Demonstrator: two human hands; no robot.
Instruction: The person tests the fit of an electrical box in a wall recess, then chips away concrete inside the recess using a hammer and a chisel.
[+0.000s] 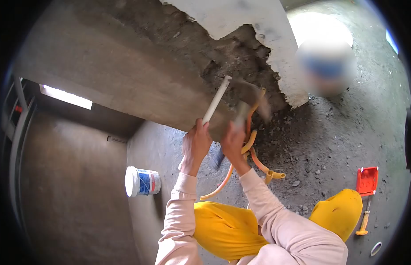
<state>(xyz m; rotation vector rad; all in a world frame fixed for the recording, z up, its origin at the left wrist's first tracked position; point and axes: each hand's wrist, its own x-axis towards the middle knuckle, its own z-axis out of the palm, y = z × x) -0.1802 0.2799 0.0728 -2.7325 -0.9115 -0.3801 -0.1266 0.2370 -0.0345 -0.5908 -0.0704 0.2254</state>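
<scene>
Clock: I count from between the two hands, twelve straight up the head view.
Clothes: bright yellow cloth trousers [225, 227] at six and four; soft, creased pale pink sleeves [179, 221].
Left hand: the left hand [197, 143] is closed in a fist round a straight, slim white rod [217, 99].
Rod: its long axis runs seven to one, the free end at one, before the broken wall; I can't tell its material.
Right hand: the right hand [233, 140] is wrapped round the grip of a dark-butted hammer [260, 104].
Hammer: handle also seven to one; the blurred head lies across it, roughly ten to five. I can't tell whether it touches the rod.
Tubing: bendy yellow-orange tubes [261, 165] curl toward four.
Rubble: dark, crumbly rubble [298, 150] toward three.
Bucket: a round white plastic bucket [146, 182] with a blue label, on its side in my view, at eight.
Floor tools: a red square tray-like piece [367, 181] past three; a yellow-handled tool [364, 223] and a white ring [376, 248] at four.
Wall: smooth grey-brown render, with a rough, jagged broken patch [241, 55] between twelve and one, edged by a white slab [241, 15].
</scene>
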